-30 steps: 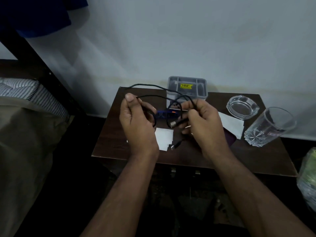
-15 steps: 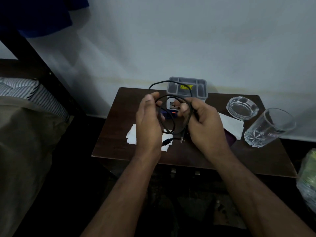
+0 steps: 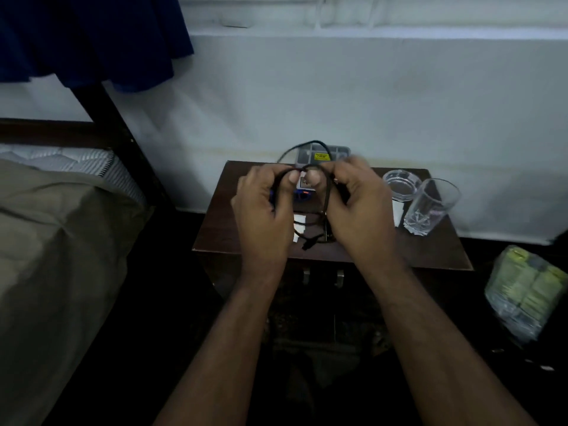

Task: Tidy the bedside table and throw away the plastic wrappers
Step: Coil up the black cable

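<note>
Head view: both hands up over the table (image 3: 215, 238), coiling a black cable (image 3: 326, 198). Left hand (image 3: 264, 207) curled round the left side of the loop, right hand (image 3: 356, 204) curled round the right side, thumbs nearly meeting. Cable plug (image 3: 307, 245) dangles below the grip. White wrappers (image 3: 299, 226) lie on the table under the hands; another wrapper (image 3: 397, 212) right of the right hand, beside the glass (image 3: 430, 207). Grey box (image 3: 338, 152) behind the grip
</note>
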Action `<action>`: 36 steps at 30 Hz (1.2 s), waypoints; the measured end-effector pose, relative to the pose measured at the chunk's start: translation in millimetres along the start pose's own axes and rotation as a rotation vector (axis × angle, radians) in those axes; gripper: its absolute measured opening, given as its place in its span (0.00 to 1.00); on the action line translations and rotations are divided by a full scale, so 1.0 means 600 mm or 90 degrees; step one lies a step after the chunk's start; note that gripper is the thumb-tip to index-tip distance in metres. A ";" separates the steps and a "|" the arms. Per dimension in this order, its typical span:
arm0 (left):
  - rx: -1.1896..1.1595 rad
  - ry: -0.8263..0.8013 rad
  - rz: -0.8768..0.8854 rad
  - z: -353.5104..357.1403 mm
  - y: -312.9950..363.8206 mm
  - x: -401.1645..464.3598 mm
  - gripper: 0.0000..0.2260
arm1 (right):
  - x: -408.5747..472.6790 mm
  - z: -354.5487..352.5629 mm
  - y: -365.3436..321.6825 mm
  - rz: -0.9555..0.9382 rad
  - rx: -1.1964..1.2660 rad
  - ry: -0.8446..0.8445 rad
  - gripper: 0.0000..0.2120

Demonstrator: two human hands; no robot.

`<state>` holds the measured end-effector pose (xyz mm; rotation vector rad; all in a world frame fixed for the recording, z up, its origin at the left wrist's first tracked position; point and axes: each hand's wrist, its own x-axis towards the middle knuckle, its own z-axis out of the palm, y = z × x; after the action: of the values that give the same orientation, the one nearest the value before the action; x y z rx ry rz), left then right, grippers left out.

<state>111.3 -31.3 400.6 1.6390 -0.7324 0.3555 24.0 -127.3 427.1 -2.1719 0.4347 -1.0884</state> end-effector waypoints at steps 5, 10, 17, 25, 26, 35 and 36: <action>-0.167 0.107 -0.154 -0.037 0.108 -0.012 0.12 | -0.027 -0.048 -0.073 0.091 0.027 -0.017 0.07; -0.232 0.029 -0.177 -0.078 0.184 -0.046 0.13 | -0.095 -0.085 -0.123 0.071 -0.047 0.045 0.07; -0.373 -0.044 -0.309 -0.121 0.259 -0.084 0.17 | -0.131 -0.134 -0.177 -0.049 -0.144 0.131 0.11; -0.350 -0.108 -0.156 -0.141 0.282 -0.084 0.07 | -0.128 -0.171 -0.203 0.143 0.243 0.098 0.13; -0.359 -0.083 -0.167 -0.143 0.282 -0.082 0.05 | -0.130 -0.175 -0.199 0.124 0.164 0.072 0.14; -0.193 -0.004 -0.170 -0.125 0.274 -0.076 0.04 | -0.135 -0.188 -0.173 -0.049 0.035 -0.120 0.20; -0.205 0.003 -0.179 -0.122 0.272 -0.076 0.04 | -0.134 -0.185 -0.176 0.008 0.152 -0.106 0.20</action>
<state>-15.1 42.1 513.6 1.4089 -0.5151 0.0349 -113.0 -51.8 501.0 -2.0242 0.2292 -0.8954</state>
